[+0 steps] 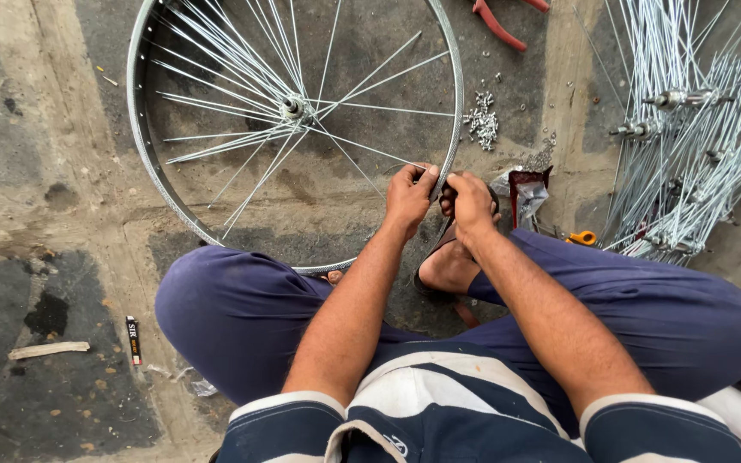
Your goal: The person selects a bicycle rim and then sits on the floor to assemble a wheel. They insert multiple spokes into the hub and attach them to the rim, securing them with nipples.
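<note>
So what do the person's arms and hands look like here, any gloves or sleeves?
No gloves: the left hand and right hand are bare, forearms uncovered. Short sleeves in dark navy with white stripes end above the elbows. No watch, rings or markings visible.

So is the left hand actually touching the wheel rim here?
Touching. The head view shows the left hand with its fingers curled over the edge of the wheel rim at its lower right, with no gap between them; the right hand is close beside it.
</note>
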